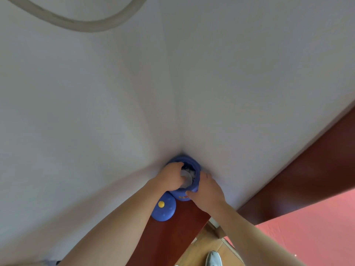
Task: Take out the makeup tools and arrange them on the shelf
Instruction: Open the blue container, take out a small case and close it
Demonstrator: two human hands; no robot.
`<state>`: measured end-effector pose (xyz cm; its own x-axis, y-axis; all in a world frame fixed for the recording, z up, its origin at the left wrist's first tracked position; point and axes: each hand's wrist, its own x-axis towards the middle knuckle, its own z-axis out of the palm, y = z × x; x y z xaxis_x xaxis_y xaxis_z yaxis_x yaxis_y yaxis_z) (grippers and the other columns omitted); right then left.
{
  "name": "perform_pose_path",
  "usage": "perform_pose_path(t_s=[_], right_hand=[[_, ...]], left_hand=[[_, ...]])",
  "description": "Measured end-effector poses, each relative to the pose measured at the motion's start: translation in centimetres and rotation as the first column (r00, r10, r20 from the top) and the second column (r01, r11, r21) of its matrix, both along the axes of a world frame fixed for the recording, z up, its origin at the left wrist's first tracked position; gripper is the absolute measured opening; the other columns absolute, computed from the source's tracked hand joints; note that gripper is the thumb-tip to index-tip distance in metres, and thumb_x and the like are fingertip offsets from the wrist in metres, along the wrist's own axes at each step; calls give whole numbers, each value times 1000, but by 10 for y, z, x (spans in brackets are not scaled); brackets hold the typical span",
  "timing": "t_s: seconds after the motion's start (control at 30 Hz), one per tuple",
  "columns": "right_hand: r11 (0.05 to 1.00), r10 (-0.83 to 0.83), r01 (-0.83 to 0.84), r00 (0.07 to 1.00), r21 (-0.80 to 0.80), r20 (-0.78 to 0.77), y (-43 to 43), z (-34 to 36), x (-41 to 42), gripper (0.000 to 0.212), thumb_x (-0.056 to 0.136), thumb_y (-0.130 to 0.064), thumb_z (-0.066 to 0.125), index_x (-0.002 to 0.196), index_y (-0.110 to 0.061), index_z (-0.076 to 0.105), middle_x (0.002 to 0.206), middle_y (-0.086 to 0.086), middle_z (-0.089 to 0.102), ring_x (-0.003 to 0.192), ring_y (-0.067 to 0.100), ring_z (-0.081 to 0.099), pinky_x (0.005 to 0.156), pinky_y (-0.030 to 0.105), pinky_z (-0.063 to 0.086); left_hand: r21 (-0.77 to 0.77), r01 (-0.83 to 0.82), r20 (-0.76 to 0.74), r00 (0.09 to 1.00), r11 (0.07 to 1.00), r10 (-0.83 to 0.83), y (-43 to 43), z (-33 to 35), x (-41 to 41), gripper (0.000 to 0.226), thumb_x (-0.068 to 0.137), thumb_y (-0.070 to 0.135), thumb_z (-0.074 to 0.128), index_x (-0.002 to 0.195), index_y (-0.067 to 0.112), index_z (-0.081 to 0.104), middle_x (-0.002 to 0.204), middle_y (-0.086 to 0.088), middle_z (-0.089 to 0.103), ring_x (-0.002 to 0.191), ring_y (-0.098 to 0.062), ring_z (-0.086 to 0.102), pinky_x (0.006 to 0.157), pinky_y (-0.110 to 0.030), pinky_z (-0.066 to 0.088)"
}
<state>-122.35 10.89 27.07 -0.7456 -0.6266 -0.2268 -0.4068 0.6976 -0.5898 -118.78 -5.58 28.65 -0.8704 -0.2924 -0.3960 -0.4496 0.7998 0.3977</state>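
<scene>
Blue round pot [192,162], soft-looking, thick rolled rim, small yellow and red print on the near side. Stands open on the dark red-brown shelf [182,221], pushed right into the corner where the two white walls [96,112] meet, touching both or nearly so. Dark jumble of contents inside, too small to make out.

Left hand [171,177] over the mouth of the pot from the left, fingers curled down inside, gripping a pale grey round piece [187,179] that shows at the opening. Right hand [207,191] clasped round the pot's right side, thumb pressed on the near face by the print, fingers wrapped behind.

Blue domed lid [164,208] with a yellow knob [161,204], lying off the pot just to its near left, under the left forearm, partly overhanging the shelf's left edge.

Narrow shelf: wall on the far sides, a near edge dropping to a wooden floor [203,242]. Bare wood only between the two forearms. To the right, a broad dark wooden band [307,169] along the wall, then a pink surface [317,237]. Pale shoe [213,258] on the floor below.
</scene>
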Motion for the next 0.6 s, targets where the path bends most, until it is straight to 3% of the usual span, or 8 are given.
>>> perform_pose_path(t_s=[0.1,0.3,0.5,0.6], right_hand=[[1000,2,-2,1000,0,8,0,-3,-1,68,77,-47,67,132,-17,40,120,3,48,103,18,52,85,31,50],[1000,-10,10,1000,-11,11,0,-5,-1,72,78,-49,67,135,-18,38,122,2,47,104,18,53,85,32,50],[998,-29,30,999,-50,26,1,-5,0,72,79,-46,68,136,-18,36,124,3,46,105,19,53,86,32,50],[998,-27,28,999,-49,19,1,-6,1,73,79,-47,69,137,-18,36,125,3,46,107,18,53,88,32,49]], left_hand=[[5,-13,67,998,1000,13,0,-8,-7,50,98,21,52,145,7,41,140,-12,53,126,-26,52,102,-31,39],[9,-28,94,995,1000,27,-2,-16,-13,46,96,21,55,139,7,48,133,-12,58,119,-26,55,98,-32,42],[-11,-14,-7,1000,1000,14,-5,-21,-10,32,87,18,60,118,9,61,112,-7,65,103,-24,61,79,-27,41],[-8,-3,-3,1000,1000,3,-3,-19,-11,14,87,13,58,98,8,66,96,-9,67,88,-21,60,71,-27,39]])
